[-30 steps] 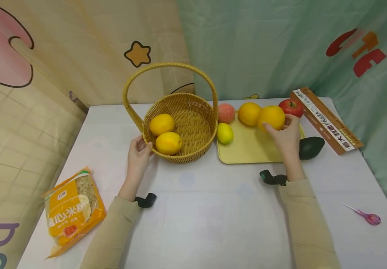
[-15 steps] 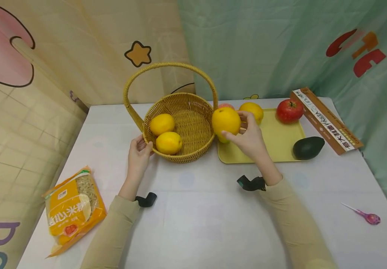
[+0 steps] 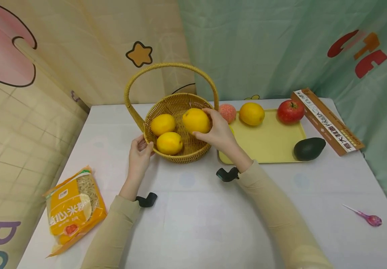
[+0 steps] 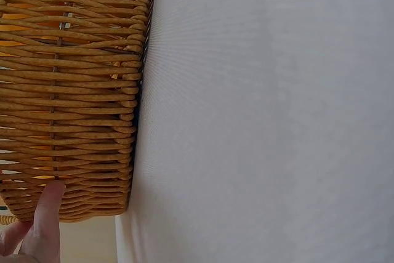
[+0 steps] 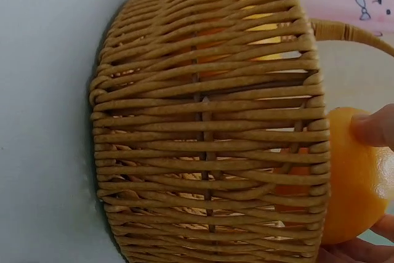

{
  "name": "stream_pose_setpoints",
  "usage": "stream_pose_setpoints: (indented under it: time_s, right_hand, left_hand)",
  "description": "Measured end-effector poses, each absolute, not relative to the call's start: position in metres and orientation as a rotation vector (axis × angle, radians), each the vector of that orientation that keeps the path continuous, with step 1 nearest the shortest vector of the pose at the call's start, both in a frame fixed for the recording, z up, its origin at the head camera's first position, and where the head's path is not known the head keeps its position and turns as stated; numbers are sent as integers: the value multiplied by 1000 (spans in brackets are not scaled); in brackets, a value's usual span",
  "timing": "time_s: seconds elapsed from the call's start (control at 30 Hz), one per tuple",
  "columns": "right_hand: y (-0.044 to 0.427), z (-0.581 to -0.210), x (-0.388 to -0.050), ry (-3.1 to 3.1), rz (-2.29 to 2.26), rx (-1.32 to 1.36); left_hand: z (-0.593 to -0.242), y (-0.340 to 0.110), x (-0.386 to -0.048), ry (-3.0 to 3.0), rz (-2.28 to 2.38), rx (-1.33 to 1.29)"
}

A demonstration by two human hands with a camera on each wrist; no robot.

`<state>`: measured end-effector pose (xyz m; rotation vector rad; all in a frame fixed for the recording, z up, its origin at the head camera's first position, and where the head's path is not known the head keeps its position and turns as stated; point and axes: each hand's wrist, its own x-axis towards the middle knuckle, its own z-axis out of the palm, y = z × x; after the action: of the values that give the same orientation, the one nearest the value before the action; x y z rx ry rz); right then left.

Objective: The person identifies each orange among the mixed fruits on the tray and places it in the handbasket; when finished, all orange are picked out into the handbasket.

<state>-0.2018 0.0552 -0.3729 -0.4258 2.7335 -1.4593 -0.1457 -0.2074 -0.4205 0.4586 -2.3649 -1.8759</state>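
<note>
In the head view my left hand (image 3: 138, 157) grips the left front rim of the wicker basket (image 3: 183, 158). My right hand (image 3: 219, 131) holds a yellow-orange round fruit (image 3: 196, 120) over the right part of the basket, partly below rim level in the right wrist view, where the fruit (image 5: 354, 183) shows beside the rim. Two yellow fruits (image 3: 163, 124) lie inside at the left. In the left wrist view, fingers (image 4: 47, 217) touch the outside of the weave (image 4: 74, 103).
Right of the basket, a yellow tray (image 3: 264, 145) bears a yellow fruit (image 3: 252, 114), a red apple (image 3: 290, 111) and a dark green avocado (image 3: 309, 149). A pink ball (image 3: 228, 113), a pasta box (image 3: 328, 121), a lollipop (image 3: 372, 219) and an orange bag (image 3: 74, 211) are around.
My right hand has carried the fruit leftward from above the tray to the basket, uncovering the tray's middle. My left hand has stayed on the rim.
</note>
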Motion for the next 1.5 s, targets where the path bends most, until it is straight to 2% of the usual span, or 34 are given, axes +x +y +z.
stream_pose_setpoints:
  time_s: [0.57, 1.07, 1.27, 1.5]
  right_hand:
    - [28, -385, -241, 2819, -983, -521]
    - [21, -391, -247, 2886, -841, -492]
    - [26, -388, -241, 2904, -901, -518]
    - [45, -376, -224, 2908, -1222, -565]
  left_hand:
    - [-417, -206, -144, -2376, -1883, 460]
    - [-420, -207, -146, -2365, -1877, 473]
    - [-421, -207, -145, -2372, -1863, 471]
    - [-421, -207, -146, -2388, -1862, 477]
